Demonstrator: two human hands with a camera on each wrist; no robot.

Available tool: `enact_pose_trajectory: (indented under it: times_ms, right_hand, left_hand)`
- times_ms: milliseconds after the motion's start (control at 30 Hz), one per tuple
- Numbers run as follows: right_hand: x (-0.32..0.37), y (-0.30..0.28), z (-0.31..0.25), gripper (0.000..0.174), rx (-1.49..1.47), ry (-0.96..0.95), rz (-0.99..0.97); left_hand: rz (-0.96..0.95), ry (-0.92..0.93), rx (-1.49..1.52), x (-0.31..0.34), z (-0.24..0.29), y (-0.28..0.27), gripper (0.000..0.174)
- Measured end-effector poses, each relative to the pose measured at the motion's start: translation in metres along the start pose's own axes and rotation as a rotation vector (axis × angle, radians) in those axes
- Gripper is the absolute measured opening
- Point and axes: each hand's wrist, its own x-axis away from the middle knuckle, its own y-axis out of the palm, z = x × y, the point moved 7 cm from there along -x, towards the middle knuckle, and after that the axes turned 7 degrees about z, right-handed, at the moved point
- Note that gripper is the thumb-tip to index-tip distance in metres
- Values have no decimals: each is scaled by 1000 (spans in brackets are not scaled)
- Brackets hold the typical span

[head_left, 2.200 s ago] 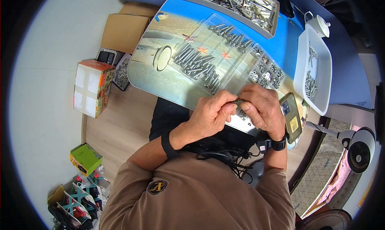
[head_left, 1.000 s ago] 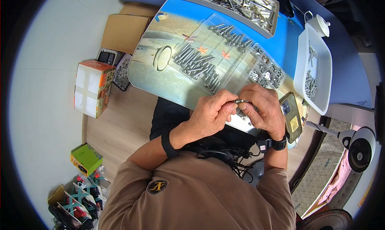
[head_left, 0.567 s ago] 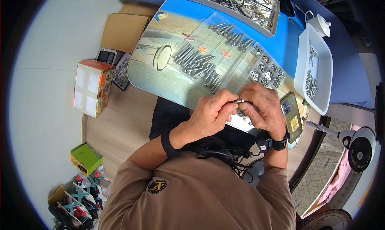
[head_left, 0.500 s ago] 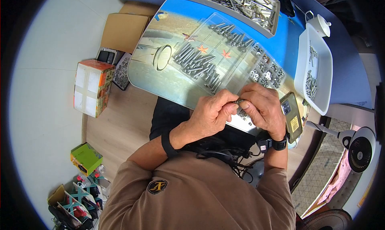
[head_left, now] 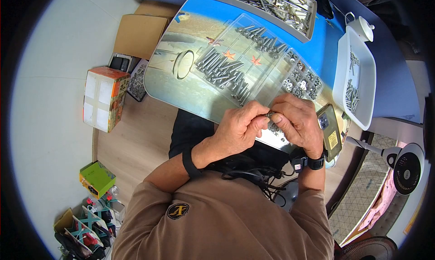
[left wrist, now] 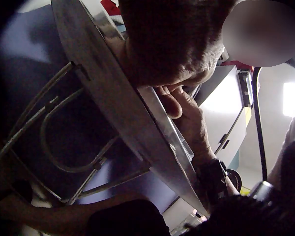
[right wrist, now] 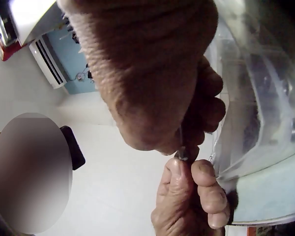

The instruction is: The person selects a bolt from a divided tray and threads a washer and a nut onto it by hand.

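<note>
**A:** What has changed by the clear plastic compartment box [head_left: 270,79]?

**B:** Not much, but it matters. A second ago the right hand [head_left: 297,124] had its fingers drawn back a touch. A small silvery metal fastener [head_left: 270,114] showed as a bright bar between the two sets of fingertips. Now those fingers have closed over it again, and only a sliver shows from the head view.

**A:** And the left hand [head_left: 238,128]?

**B:** It stays put. Its thumb and forefinger pinch one end of the fastener and the right hand's fingertips pinch the other. Both hands grip it, and neither is free.

**A:** What do you make of that?

**B:** I judge it a fresh grip within a twisting action. The piece is still being worked and has not been set down.

**A:** Where is it?

**B:** At the box's near end, over the edge closest to the person. I cannot tell whether it clears the box.

**A:** How does it look?

**B:** In the right wrist view the fastener [right wrist: 182,154] is short, slim and grey, with a glint at its tip. Any thread or nut is too small to make out.
</note>
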Motion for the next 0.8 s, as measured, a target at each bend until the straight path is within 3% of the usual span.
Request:
enact_pose_trajectory:
  times_ms: [167, 333, 467, 533, 667, 733, 800]
  right_hand:
    - [-2, -3, -2, 18, -120, 164, 51]
    - [0, -2, -2, 17, -32, 24, 34]
    - [1, 1, 3, 18, 1, 28, -17]
    - [0, -1, 2, 19, -79, 22, 69]
    - [-1, -3, -1, 19, -142, 161, 68]
    - [0, -1, -2, 19, -56, 15, 46]
    - [0, -1, 2, 19, -48, 10, 27]
  left_hand:
    - [7, 14, -1, 0, 0, 0, 12]
    - [5, 8, 6, 0, -1, 0, 12]
    - [-5, -5, -1, 0, 0, 0, 12]
    - [-1, 3, 5, 1, 0, 0, 12]
    - [9, 20, -12, 1, -1, 0, 12]
    - [-1, 4, 2, 2, -2, 0, 13]
    - [-4, 2, 1, 1, 0, 0, 13]
